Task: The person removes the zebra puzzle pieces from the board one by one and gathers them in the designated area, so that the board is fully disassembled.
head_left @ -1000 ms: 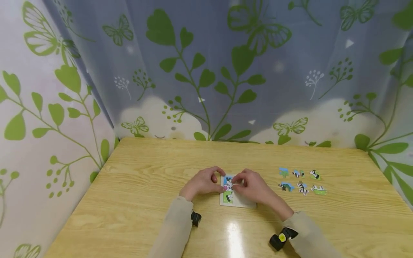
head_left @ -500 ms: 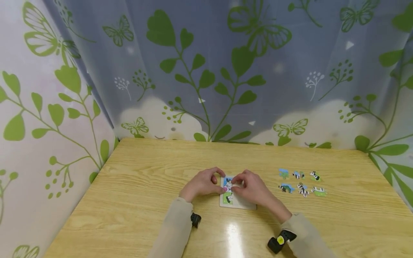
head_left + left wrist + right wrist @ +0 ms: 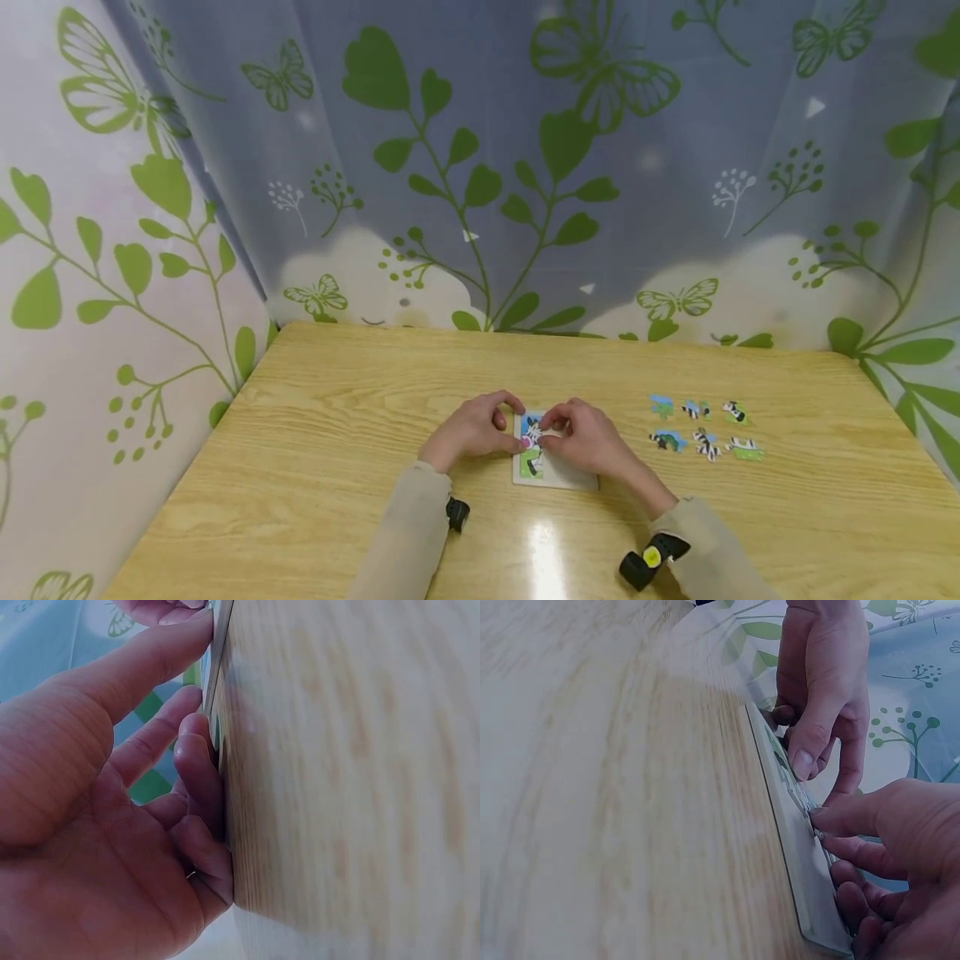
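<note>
A small flat puzzle board [image 3: 566,478] lies on the table, its left part filled with a zebra picture [image 3: 532,462] on blue and green, its right part bare and pale. My left hand [image 3: 471,427] holds the board's left side, thumb on the picture's edge and index finger at the far left corner. In the right wrist view, the left thumb [image 3: 804,761] rests on the board. Thumb and index finger of my right hand [image 3: 589,438] pinch a small puzzle piece [image 3: 818,835] at the picture's right edge. The fingers mostly hide that piece.
To the right, several loose puzzle pieces lie in two rows, among them a blue and green piece [image 3: 662,407] and a zebra-striped piece [image 3: 706,445]. The wooden table [image 3: 337,375] ends at a leaf-patterned curtain [image 3: 480,167] behind and at the left.
Both hands stay at the board with nearly the same hold. The right wrist has shifted very slightly to the left.
</note>
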Tool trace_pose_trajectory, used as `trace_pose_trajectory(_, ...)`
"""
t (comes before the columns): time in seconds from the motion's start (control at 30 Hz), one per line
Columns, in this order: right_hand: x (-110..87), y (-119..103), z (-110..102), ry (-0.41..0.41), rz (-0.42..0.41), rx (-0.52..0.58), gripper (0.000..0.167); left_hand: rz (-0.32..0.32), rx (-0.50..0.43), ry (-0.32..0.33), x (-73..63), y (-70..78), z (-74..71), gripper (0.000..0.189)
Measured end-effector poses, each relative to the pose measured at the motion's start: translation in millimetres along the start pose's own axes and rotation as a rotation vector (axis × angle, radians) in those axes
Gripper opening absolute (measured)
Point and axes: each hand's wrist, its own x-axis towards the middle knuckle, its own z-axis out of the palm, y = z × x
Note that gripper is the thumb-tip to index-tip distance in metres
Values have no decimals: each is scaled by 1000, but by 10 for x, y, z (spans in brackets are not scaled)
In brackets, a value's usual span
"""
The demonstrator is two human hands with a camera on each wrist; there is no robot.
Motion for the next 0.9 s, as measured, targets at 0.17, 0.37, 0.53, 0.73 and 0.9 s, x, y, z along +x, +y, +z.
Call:
trace_pose_trajectory(0.17,-16,-15,10,9,11,11,10,-5,-1,2,-2,0,10,43)
trace_pose_trajectory(0.37,-31,-22,41,4,42,18,9,-18,-12,-3,-9,-12,39,43)
trace_pose_trajectory(0.53,-40,-25,55,10,57,20,8,-13,-20,2,-14,-11,48,42)
trace_pose_trajectory(0.73,-41,-29,46,10,57,24,8,-15,-19,0,-11,-6,42,42)
trace_pose_trajectory(0.9,-8,-41,18,17,46,14,8,-13,-21,4,11,4,13,43)
